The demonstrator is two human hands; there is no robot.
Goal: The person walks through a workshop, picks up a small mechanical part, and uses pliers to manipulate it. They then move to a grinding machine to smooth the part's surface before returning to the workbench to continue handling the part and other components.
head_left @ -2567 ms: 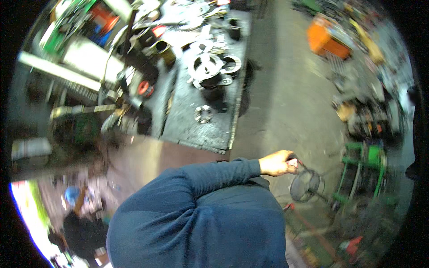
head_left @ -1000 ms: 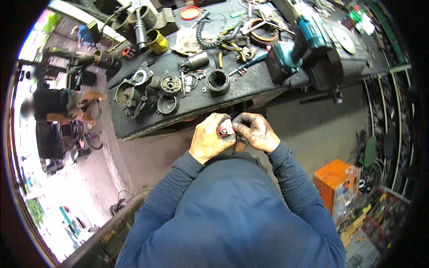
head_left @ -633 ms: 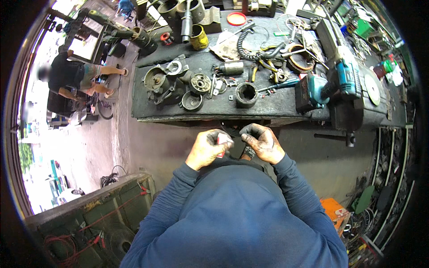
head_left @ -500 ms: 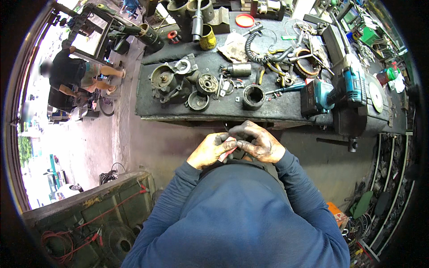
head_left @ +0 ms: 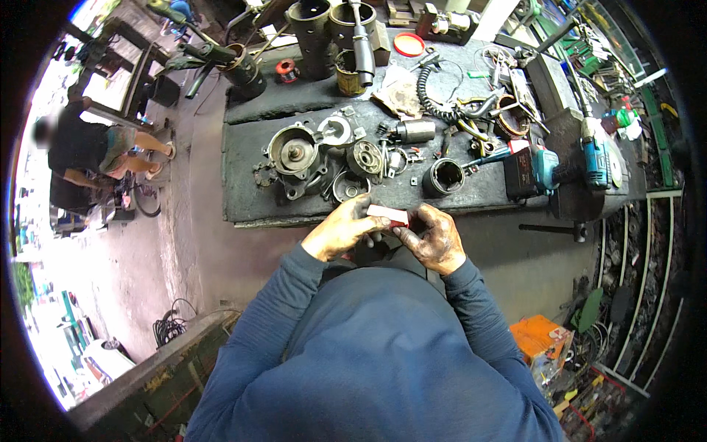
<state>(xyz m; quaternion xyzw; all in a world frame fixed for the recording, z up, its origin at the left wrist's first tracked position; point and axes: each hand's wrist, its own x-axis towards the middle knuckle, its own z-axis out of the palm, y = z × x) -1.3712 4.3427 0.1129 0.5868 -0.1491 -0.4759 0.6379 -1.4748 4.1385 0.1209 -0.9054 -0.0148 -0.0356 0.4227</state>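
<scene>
In front of the bench's near edge, a small red box with a pale top face (head_left: 388, 214) sits between my two hands. My left hand (head_left: 340, 230) pinches its left end between thumb and fingers. At the other end, the thumb and curled fingers of my right hand (head_left: 433, 240) close on the box; soot-like grime darkens this hand. Just beyond my hands are a round metal cup (head_left: 349, 187) and a thick dark ring-shaped housing (head_left: 444, 177). A larger motor housing (head_left: 293, 152) lies farther left, beside a round end plate (head_left: 364, 158).
A dark workbench (head_left: 247, 173) spans the view ahead. On it are a cylindrical motor part (head_left: 414, 131), a coiled black cable (head_left: 427, 94), a red lid (head_left: 409, 44) and a blue cordless power tool (head_left: 543, 171). Another person (head_left: 92, 144) bends over at far left. An orange box (head_left: 541, 337) stands lower right.
My hands have moved slightly apart and nearer the bench edge. More of the small box shows between them now. The view has shifted, bringing the bench parts closer.
</scene>
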